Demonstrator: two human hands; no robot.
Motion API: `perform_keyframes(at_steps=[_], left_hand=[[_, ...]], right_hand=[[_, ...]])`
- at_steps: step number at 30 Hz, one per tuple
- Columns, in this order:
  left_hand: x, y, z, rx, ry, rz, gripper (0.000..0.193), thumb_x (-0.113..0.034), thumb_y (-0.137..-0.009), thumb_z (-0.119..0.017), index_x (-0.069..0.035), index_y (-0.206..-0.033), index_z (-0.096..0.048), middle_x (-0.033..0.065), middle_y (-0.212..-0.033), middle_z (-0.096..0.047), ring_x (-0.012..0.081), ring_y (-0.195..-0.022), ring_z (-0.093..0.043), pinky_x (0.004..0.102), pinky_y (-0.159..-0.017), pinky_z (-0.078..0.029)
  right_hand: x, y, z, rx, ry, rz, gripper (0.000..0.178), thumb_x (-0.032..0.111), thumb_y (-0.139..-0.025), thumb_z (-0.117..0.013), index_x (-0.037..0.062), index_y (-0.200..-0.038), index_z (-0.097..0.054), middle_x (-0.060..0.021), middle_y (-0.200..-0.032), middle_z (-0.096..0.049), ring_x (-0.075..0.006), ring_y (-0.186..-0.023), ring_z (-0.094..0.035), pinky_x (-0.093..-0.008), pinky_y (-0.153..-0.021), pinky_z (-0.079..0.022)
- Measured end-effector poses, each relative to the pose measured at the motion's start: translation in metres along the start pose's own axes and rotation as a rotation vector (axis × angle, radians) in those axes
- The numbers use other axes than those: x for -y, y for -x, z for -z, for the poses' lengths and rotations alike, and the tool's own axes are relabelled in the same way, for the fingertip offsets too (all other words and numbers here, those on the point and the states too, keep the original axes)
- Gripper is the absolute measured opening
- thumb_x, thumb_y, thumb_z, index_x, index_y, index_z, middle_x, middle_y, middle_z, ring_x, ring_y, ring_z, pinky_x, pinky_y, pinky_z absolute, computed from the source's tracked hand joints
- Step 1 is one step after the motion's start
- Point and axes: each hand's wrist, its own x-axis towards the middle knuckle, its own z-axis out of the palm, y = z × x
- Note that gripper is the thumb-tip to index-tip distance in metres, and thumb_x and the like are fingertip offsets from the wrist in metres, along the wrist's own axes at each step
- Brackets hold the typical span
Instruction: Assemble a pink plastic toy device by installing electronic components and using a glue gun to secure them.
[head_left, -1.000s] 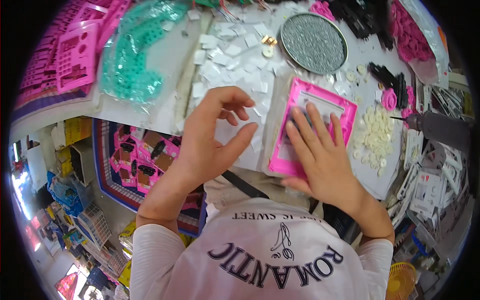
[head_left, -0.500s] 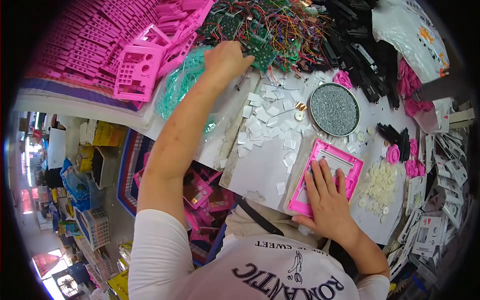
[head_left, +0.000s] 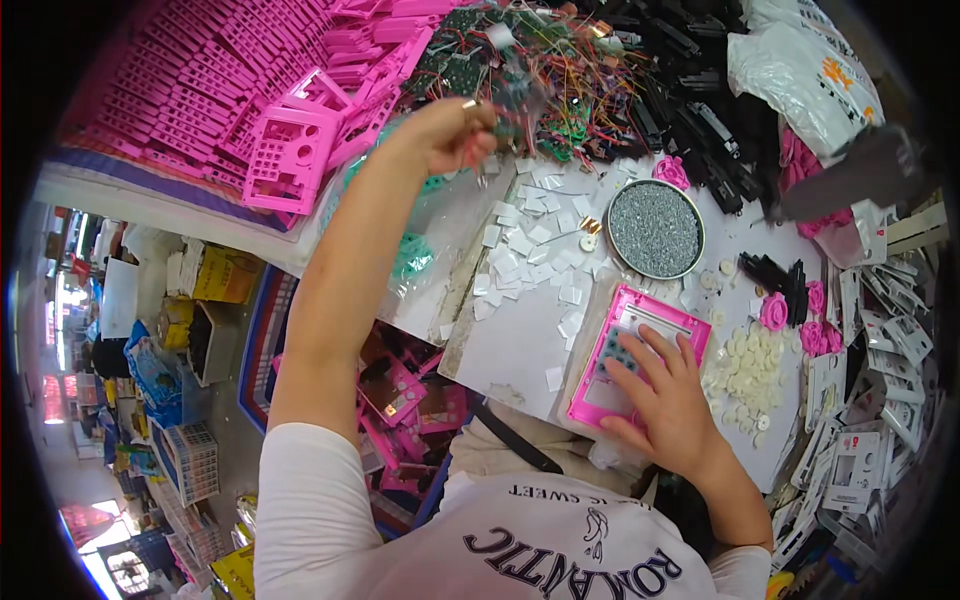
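Observation:
My left hand (head_left: 452,138) is closed at the edge of the circuit board pile, its fingers pinching a wired circuit board (head_left: 520,98) that is smeared by motion. Thin leads hang just below those fingers. My right hand (head_left: 660,395) lies with fingers spread over a pink plastic casing (head_left: 590,408) on the table. A teal rubber keypad (head_left: 612,350) shows inside the casing, beside my fingertips; part of the casing is hidden under the hand. More teal keypads (head_left: 412,255) lie in a clear bag beneath my left forearm.
Pink casings (head_left: 290,155) are stacked at the far left. Small white squares (head_left: 520,240) lie scattered mid-table. A round tin of screws (head_left: 655,230) stands above the casing, with pale discs (head_left: 748,365) to its lower right. Black parts (head_left: 705,135) fill the far right.
My left hand has closed and lifted a wired circuit board off the pile. My right hand's fingers have shifted right, uncovering the teal keypad.

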Motion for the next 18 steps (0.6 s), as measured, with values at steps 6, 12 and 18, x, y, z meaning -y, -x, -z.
perform_keyframes(at_steps=[6, 12, 18], left_hand=[[-0.007, 0.057, -0.042, -0.283, -0.665, -0.809, 0.011, -0.009, -0.087, -0.060, -0.005, -0.096, -0.066, 0.0009, -0.075, -0.061, 0.0087, -0.054, -0.047, 0.0276, -0.048, -0.037], [0.080, 0.135, -0.128, -0.534, -1.532, -1.394, 0.034, -0.010, -0.074, -0.075, -0.012, -0.108, -0.069, 0.0013, -0.100, -0.070, 0.0253, -0.102, -0.062, 0.0503, -0.097, -0.039], [0.125, 0.191, -0.150, -0.135, -1.212, -1.133, 0.039, -0.008, -0.073, -0.075, -0.008, -0.111, -0.065, 0.0102, -0.113, -0.065, 0.0260, -0.098, -0.060, 0.0479, -0.095, -0.042]], right_hand=[[-0.011, -0.008, 0.020, -0.198, -0.203, 0.110, 0.054, 0.023, -0.079, -0.078, 0.0015, -0.125, -0.062, -0.0177, -0.137, -0.055, -0.0334, -0.121, -0.052, -0.0482, -0.097, -0.045], [0.025, -0.050, 0.012, -0.529, -1.377, -0.142, 0.045, 0.016, -0.092, -0.068, 0.0000, -0.132, -0.057, -0.0091, -0.118, -0.063, -0.0178, -0.097, -0.058, -0.0309, -0.084, -0.049], [0.015, -0.035, -0.002, -0.409, -1.731, -0.277, 0.039, 0.020, -0.102, -0.059, 0.0006, -0.136, -0.055, -0.0060, -0.121, -0.065, -0.0117, -0.101, -0.061, -0.0289, -0.086, -0.050]])
